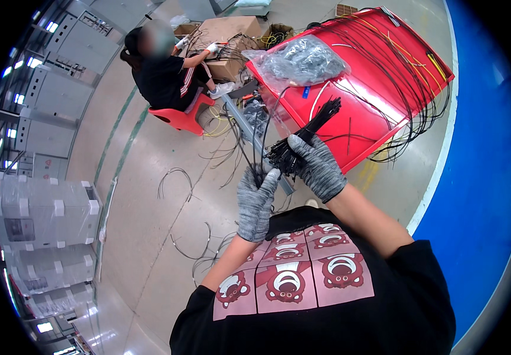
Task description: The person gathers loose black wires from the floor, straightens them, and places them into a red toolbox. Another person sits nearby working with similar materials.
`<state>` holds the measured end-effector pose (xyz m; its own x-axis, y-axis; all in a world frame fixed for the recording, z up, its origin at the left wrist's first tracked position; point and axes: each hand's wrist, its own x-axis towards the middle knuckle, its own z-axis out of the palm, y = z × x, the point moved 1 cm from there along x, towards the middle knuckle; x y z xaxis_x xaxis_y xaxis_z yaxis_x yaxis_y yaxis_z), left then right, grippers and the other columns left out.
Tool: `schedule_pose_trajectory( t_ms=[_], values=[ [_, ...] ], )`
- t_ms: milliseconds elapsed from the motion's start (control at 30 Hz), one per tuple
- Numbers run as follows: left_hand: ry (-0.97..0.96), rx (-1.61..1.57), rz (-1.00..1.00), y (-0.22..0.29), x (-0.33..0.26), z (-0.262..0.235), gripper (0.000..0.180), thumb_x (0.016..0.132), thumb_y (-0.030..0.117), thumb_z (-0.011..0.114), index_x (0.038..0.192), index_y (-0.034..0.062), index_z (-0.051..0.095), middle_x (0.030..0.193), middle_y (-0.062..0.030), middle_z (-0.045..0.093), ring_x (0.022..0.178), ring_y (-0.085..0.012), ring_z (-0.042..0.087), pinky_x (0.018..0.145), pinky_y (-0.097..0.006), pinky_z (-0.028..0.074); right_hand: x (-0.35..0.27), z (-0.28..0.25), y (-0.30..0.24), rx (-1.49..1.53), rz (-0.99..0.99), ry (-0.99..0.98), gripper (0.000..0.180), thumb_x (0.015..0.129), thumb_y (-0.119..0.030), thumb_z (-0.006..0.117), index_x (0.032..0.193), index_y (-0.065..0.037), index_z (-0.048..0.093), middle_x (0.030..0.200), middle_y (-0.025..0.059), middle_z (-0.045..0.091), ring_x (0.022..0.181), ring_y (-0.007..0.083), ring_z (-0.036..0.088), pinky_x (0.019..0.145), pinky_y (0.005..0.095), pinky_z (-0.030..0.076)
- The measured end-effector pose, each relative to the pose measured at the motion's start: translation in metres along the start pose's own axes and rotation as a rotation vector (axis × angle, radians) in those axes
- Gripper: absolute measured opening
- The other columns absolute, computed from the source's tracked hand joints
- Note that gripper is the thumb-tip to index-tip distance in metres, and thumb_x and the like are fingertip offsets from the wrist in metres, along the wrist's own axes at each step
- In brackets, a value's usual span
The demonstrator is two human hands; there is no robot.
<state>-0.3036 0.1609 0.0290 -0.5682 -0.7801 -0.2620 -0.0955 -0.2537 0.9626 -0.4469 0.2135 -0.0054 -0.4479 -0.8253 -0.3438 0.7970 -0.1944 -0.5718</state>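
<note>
My right hand (pixel 320 165), in a grey knitted glove, is closed around a thick bundle of black cable ties (pixel 312 131). The bundle slants, one end toward the red panel and the blocky heads toward my left hand. My left hand (pixel 256 201), gloved alike, pinches a few thin black cables (pixel 247 152) between thumb and fingers. These cables run up and away from the hand toward the red panel's near side. Both hands are close together in front of my chest, and the cable tie heads nearly meet the left fingertips.
A red metal panel (pixel 365 97) bears black and yellow cables and a clear plastic bag (pixel 303 59). Someone with white gloves sits on a red stool (pixel 178 118) by a cardboard box (pixel 229 32). Loose cables (pixel 175 180) lie on the floor. Wrapped cabinets (pixel 48 213) stand left.
</note>
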Motion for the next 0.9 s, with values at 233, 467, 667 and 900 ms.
schedule_pose_trajectory(
  t_ms=[233, 467, 667, 900],
  values=[
    [0.032, -0.122, 0.011, 0.0, -0.001, -0.007, 0.012, 0.089, 0.014, 0.062, 0.098, 0.0073, 0.057, 0.074, 0.006, 0.052, 0.057, -0.0009, 0.041, 0.049, -0.017, 0.034, 0.004, 0.01, -0.002, 0.201, -0.01, -0.124, 0.015, 0.089, -0.016, 0.06, 0.096, -0.003, 0.057, 0.091, 0.0107, 0.064, 0.082, 0.0218, 0.065, 0.075, 0.0342, 0.056],
    [0.047, -0.04, 0.096, 0.009, 0.002, -0.003, 0.016, 0.087, 0.012, 0.064, 0.101, 0.007, 0.057, 0.08, 0.0043, 0.055, 0.066, -0.0017, 0.046, 0.056, -0.017, 0.037, 0.005, 0.018, 0.003, 0.158, 0.015, -0.17, 0.018, 0.089, -0.016, 0.06, 0.099, -0.001, 0.057, 0.091, 0.012, 0.064, 0.086, 0.0257, 0.066, 0.076, 0.0364, 0.056],
    [0.082, -0.073, 0.064, 0.014, 0.013, -0.01, 0.013, 0.087, 0.015, 0.065, 0.093, 0.0072, 0.057, 0.074, 0.0044, 0.054, 0.062, -0.0018, 0.044, 0.053, -0.017, 0.035, 0.005, 0.011, 0.011, 0.023, 0.027, -0.167, 0.024, 0.088, -0.019, 0.061, 0.103, -0.001, 0.055, 0.093, 0.0106, 0.064, 0.083, 0.022, 0.065, 0.075, 0.0345, 0.055],
    [0.112, -0.096, -0.006, 0.012, 0.02, -0.019, 0.015, 0.088, 0.022, 0.064, 0.087, 0.0087, 0.056, 0.065, 0.0056, 0.049, 0.051, -0.0017, 0.039, 0.044, -0.018, 0.032, -0.002, 0.015, 0.0, -0.051, 0.115, -0.221, 0.026, 0.088, -0.015, 0.061, 0.109, 0.0, 0.057, 0.099, 0.0089, 0.064, 0.088, 0.0187, 0.064, 0.077, 0.0309, 0.054]
  ],
)
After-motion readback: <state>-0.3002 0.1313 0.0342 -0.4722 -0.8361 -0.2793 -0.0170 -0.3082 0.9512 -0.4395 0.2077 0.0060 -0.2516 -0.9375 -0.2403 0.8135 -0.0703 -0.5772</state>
